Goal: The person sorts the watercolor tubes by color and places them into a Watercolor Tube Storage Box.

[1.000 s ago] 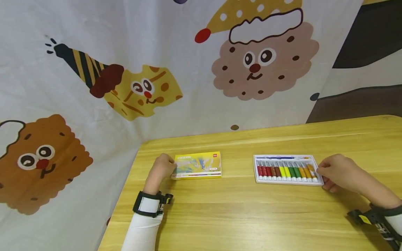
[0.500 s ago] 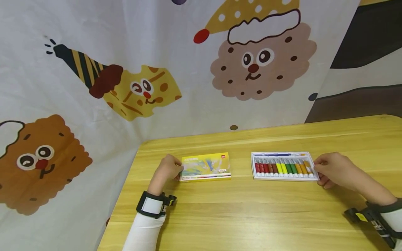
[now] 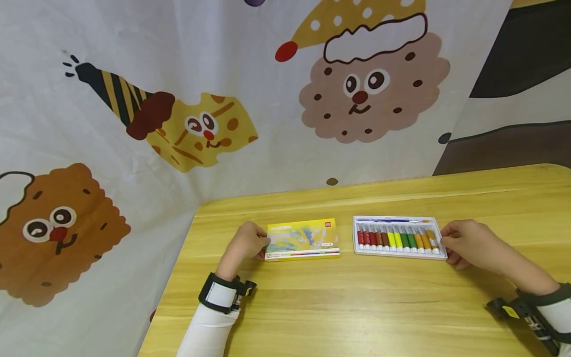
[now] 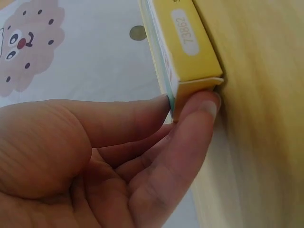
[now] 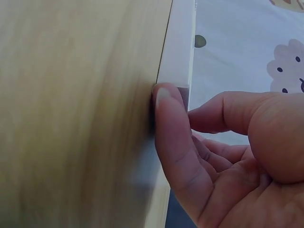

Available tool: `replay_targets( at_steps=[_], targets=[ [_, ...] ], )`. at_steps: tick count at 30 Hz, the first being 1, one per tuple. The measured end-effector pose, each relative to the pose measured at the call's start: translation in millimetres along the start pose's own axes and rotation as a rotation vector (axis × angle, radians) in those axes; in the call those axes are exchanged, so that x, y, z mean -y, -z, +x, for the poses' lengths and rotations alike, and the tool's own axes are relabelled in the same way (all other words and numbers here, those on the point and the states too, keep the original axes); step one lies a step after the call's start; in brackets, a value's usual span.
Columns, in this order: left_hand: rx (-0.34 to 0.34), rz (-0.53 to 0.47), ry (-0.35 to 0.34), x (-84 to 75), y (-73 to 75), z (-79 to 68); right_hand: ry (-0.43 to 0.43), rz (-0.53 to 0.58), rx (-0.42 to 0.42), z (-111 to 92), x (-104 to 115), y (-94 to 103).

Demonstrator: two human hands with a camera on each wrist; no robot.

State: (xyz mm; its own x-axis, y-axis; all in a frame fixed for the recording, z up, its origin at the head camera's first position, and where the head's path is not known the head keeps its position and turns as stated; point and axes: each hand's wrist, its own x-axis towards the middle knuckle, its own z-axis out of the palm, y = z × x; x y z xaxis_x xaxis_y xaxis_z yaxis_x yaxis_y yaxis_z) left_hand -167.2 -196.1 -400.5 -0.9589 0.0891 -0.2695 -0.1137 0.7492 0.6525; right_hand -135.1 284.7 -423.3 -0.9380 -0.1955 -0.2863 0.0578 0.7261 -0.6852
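Observation:
In the head view my left hand [image 3: 244,246] pinches the left end of a yellow paint box [image 3: 302,239] lying on the table. The left wrist view shows the thumb on the box's top edge and the index finger against its end flap [image 4: 192,88]. To the right sits a white plastic tray [image 3: 399,255] with a row of red, brown, yellow, green and orange paint tubes [image 3: 397,240]. A blue paintbrush [image 3: 392,220] lies along its back. My right hand [image 3: 475,245] pinches the tray's right end, thumb above and index finger low at the corner. A narrow gap separates box and tray.
The wooden table [image 3: 357,307] has its left edge beside my left forearm. Behind it hangs a white cloth [image 3: 276,124] with printed cartoon biscuits and cheese, meeting the table's back edge. Each wrist wears a strap with a small camera.
The yellow box has slid to the right with my left hand. The paint tray has shifted slightly to the left with my right hand, so the gap between them has narrowed.

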Motion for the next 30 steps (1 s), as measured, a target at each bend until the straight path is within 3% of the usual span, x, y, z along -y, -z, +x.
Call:
replay_targets(
  at_steps=[11, 30],
  targets=[
    [0.025, 0.005, -0.007, -5.7, -9.8, -0.6, 0.031, -0.001, 0.002, -2.6, 11.4, -9.5],
    [0.036, -0.001, 0.019, -11.0, -13.0, -1.5, 0.064, -0.046, 0.000, -0.1, 9.0, -11.2]
  ],
)
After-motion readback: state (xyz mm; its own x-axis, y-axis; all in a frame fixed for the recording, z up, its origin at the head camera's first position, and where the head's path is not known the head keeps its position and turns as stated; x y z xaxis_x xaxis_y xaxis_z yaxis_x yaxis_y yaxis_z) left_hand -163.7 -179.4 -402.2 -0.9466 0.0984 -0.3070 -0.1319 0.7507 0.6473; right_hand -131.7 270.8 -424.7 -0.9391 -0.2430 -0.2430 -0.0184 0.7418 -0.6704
